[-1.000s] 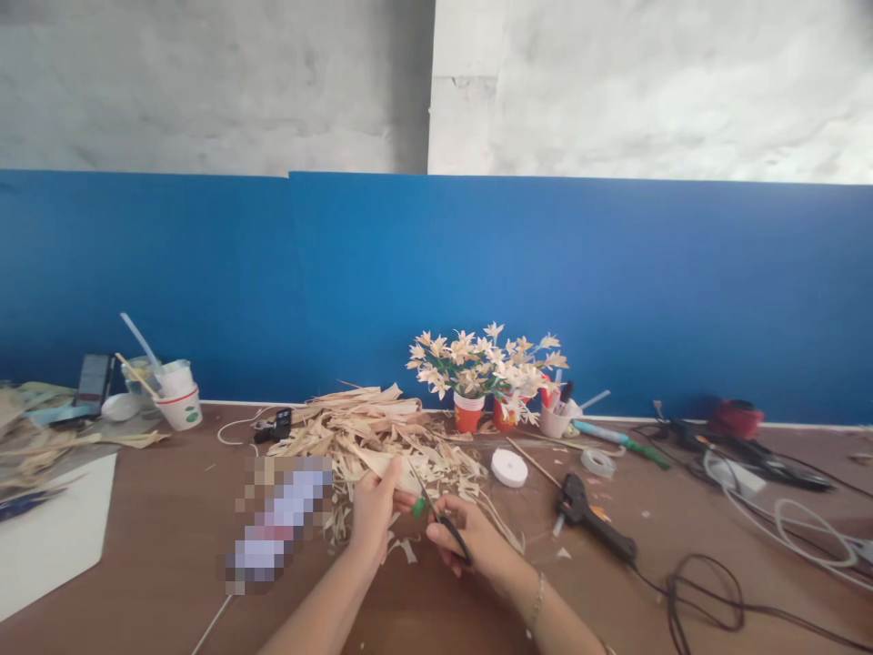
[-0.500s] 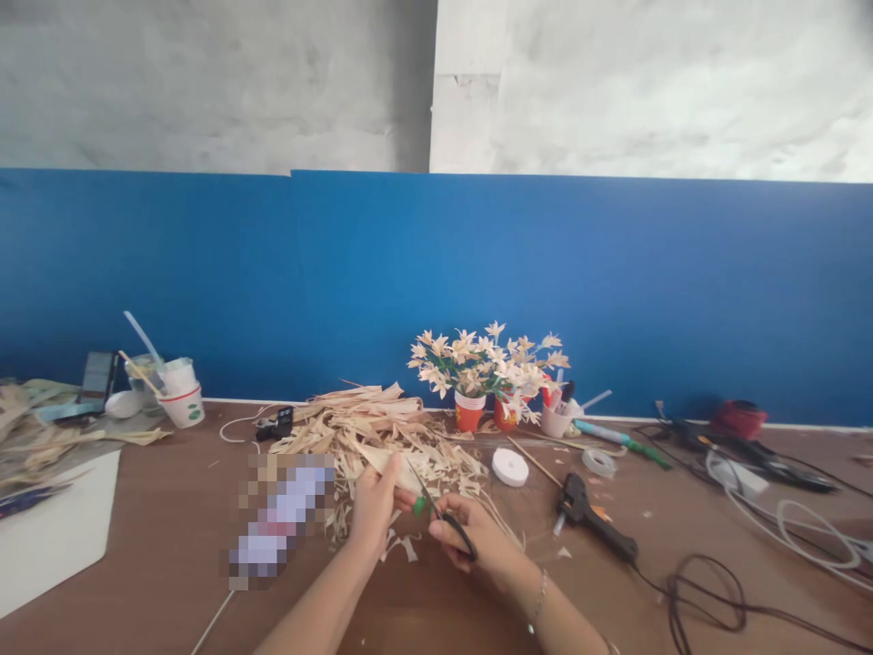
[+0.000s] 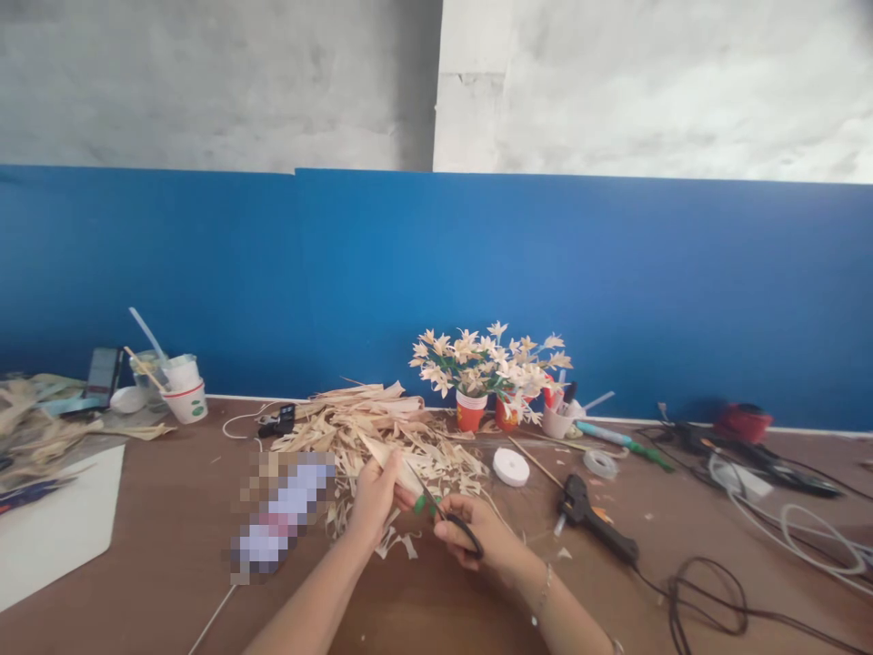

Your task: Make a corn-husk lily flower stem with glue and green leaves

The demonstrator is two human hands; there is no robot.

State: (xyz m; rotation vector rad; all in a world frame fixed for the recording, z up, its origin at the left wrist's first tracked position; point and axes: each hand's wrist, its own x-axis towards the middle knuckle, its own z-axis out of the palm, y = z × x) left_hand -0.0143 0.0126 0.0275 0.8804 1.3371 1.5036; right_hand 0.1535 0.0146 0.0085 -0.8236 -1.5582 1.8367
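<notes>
Near the middle of the table, my left hand (image 3: pixel 376 496) is closed on a pale, dried husk-like strip (image 3: pixel 383 455), pinched between thumb and fingers. My right hand (image 3: pixel 470 535) grips a pair of scissors (image 3: pixel 464 535) with black handles, the blades pointing up and left to the lower edge of the strip. Small green pieces (image 3: pixel 421 503) show around the fingers near the blades; I cannot tell whether they are wrappings on the fingers. Just beyond both hands spreads a heap of similar dried strips (image 3: pixel 368 409), with cut scraps (image 3: pixel 407 544) below.
Potted pale flowers (image 3: pixel 470 409) stand behind the heap. To the right lie a white tape roll (image 3: pixel 511 467), a clear tape roll (image 3: pixel 600 464), a black glue gun (image 3: pixel 593 518) and cables (image 3: pixel 709 591). Leftward are a blurred-out phone-like object (image 3: pixel 283 518), a paper cup (image 3: pixel 185 403) and white board (image 3: pixel 61 528).
The right hand and scissors have shifted slightly right, and the blades sit closer to the strip's lower edge. The left hand keeps its hold on the strip. The view has moved slightly.
</notes>
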